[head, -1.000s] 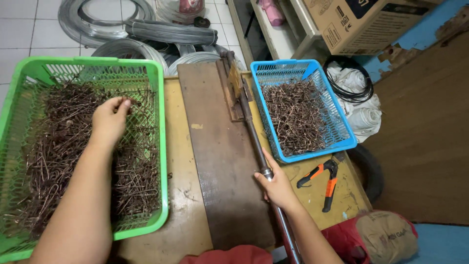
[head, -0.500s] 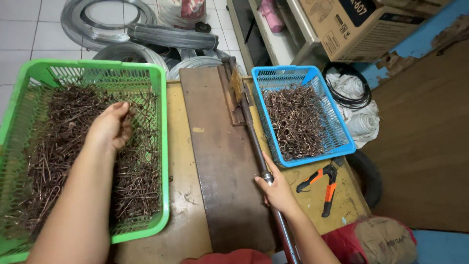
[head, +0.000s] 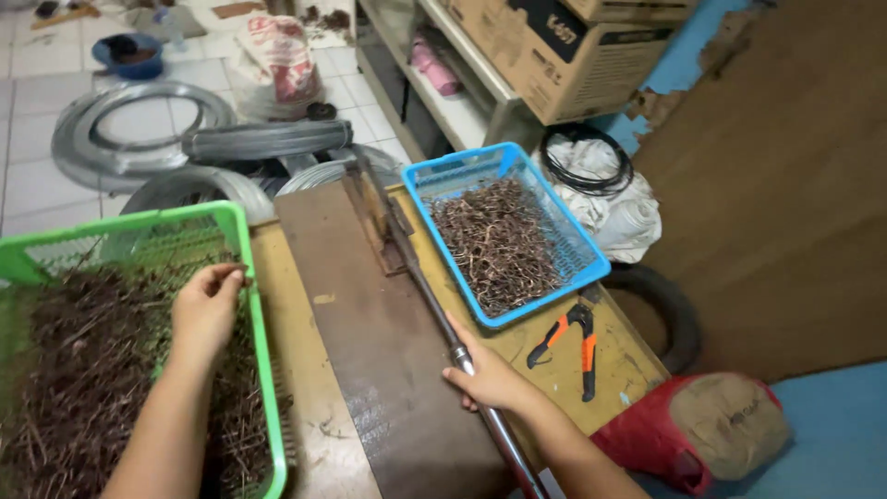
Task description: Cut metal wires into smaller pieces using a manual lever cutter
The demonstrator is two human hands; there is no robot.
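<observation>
Our left hand (head: 205, 312) lay inside the green plastic mesh basket (head: 248, 277), fingers curled down and pinching at the heap of short, dark, rusty wire pieces (head: 92, 370); we could not tell how many pieces it had actually caught, since the fingertips were buried in the pile. Our right hand (head: 487, 377) was closed around the long grey metal lever handle (head: 443, 323) of the bench cutter, whose blade end (head: 381, 217) sat at the far edge of the dark brown steel plate (head: 370, 333) on the yellowish wooden bench (head: 610, 360). The handle lay low along the plate's right edge. To do this well, we judged it best to lift only a small, even bunch so the ends line up, shake loose the tangled strays over the green basket, and keep the fingers well clear of the blade while the other hand held the lever steady. Just beside the lever stood the blue plastic mesh basket (head: 591, 263), holding more wire pieces (head: 499, 245), with orange-handled pliers (head: 568, 337) lying near it. Grey wire coils (head: 139, 129) rested on the tiled floor beyond the bench.
</observation>
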